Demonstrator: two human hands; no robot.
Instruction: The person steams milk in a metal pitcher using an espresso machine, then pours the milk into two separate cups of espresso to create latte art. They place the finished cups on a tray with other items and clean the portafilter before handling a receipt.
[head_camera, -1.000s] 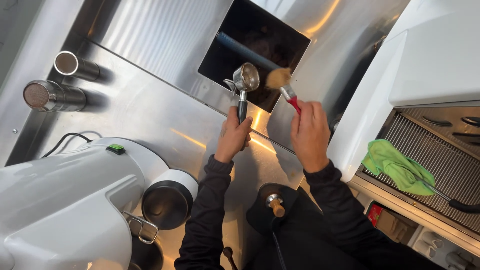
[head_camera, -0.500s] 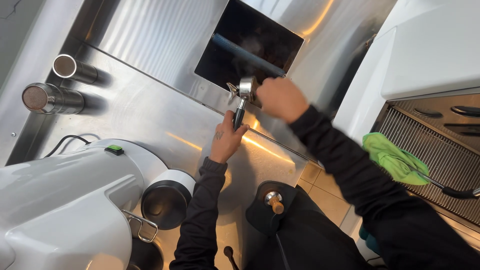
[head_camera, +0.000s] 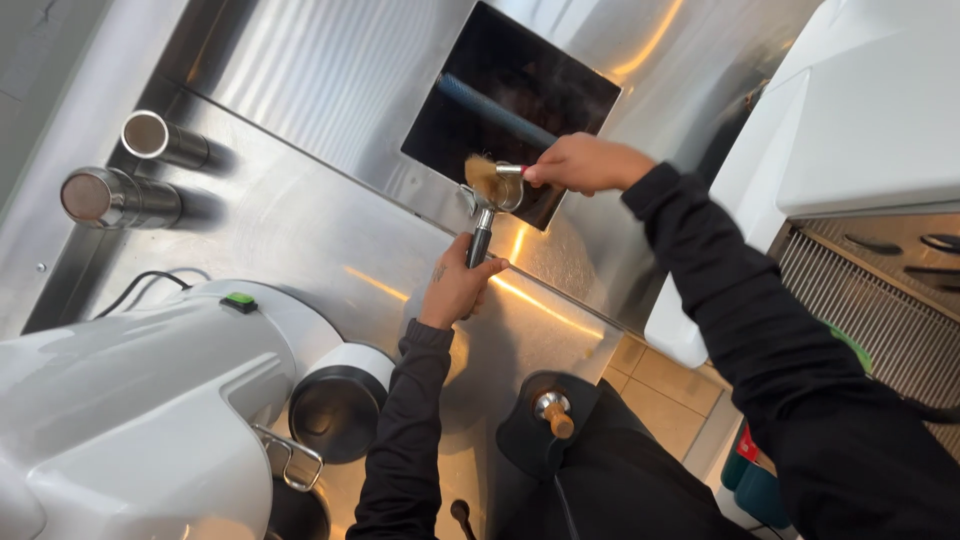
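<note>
Nearest the camera, a black tamping mat (head_camera: 530, 440) with a wooden-knobbed tamper (head_camera: 553, 414) sits at the edge of the steel desk (head_camera: 300, 230), and a white grinder (head_camera: 130, 400) fills the lower left with a dark round hopper (head_camera: 335, 410) beside it. Further up, the left hand (head_camera: 458, 288) is clenched around the dark handle of a portafilter (head_camera: 484, 215), which rises from the fist so that its metal basket end lies just above the hand, over the near edge of a dark square opening (head_camera: 510, 110) set into the desk. The right hand (head_camera: 580, 165) comes in from the right, level with the basket, and pinches the red handle of a small brush (head_camera: 495, 175); the tan bristles touch the basket's rim. Well apart at the far left, two steel cylinders (head_camera: 140, 170) lie side by side on the desk.
</note>
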